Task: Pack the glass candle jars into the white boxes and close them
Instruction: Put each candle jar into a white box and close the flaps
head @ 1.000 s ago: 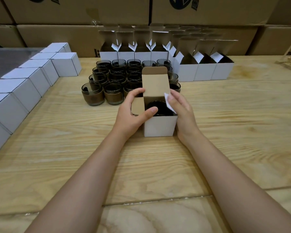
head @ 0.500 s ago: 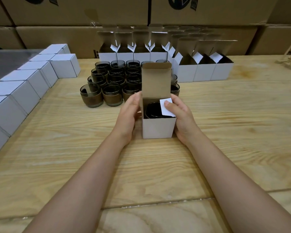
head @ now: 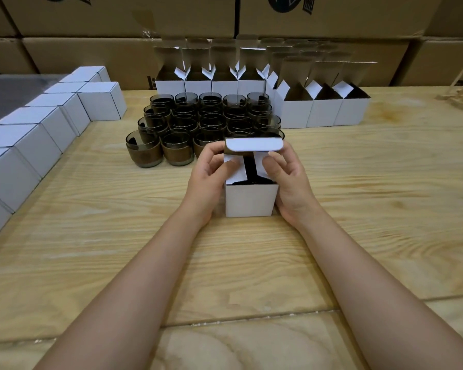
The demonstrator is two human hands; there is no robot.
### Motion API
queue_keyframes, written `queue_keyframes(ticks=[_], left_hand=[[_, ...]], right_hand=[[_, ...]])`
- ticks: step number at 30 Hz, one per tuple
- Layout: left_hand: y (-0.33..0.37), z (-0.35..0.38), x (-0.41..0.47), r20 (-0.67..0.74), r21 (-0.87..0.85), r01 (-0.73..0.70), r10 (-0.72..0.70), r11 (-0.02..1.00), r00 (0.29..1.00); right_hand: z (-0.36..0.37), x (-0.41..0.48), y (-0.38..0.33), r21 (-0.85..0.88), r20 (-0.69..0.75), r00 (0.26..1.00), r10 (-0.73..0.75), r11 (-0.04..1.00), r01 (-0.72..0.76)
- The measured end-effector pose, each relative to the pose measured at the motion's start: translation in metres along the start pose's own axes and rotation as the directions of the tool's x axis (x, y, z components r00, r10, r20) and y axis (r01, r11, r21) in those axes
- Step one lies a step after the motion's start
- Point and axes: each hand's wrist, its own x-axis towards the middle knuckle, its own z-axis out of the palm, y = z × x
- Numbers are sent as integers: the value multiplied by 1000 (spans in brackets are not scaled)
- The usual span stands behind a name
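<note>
left hand (head: 209, 177) and right hand (head: 289, 182) pinch flaps inward on the small white cardboard box (head: 250, 200) at mid-table. closed white boxes (head: 38, 145) line the left; many smoky glass candle jars (head: 198, 121) and open white boxes (head: 324, 110) wait behind.

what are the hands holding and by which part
Both hold the white box: the left hand and right hand each pinch an end of its top lid, thumbs pressing the side flaps inward.

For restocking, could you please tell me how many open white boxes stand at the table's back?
7 show fronts: four boxes in the left row, three at right; more may stand behind.
</note>
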Motion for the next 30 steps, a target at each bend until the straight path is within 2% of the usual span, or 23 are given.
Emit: queue_keyframes(ticks=[4,14,19,27,30], left_hand=[[1,0,-1,-12,-64,8,-9,998,1000],[11,-4,-5,70,-229,181,-170,956,983],[15,-2,-9,98,-133,175,-163,976,982],[15,0,-8,78,-95,171,-164,981,983],[15,1,-9,71,-77,174,-169,982,983]], right_hand=[[-1,0,-2,-91,59,998,13,996,-8],[-14,-5,-5,-81,225,969,103,993,-86],[-14,-6,-6,-86,233,965,119,991,-101],[-18,-4,-7,-120,260,950,172,982,-145],[-19,-2,-6,-76,241,949,202,979,-189]])
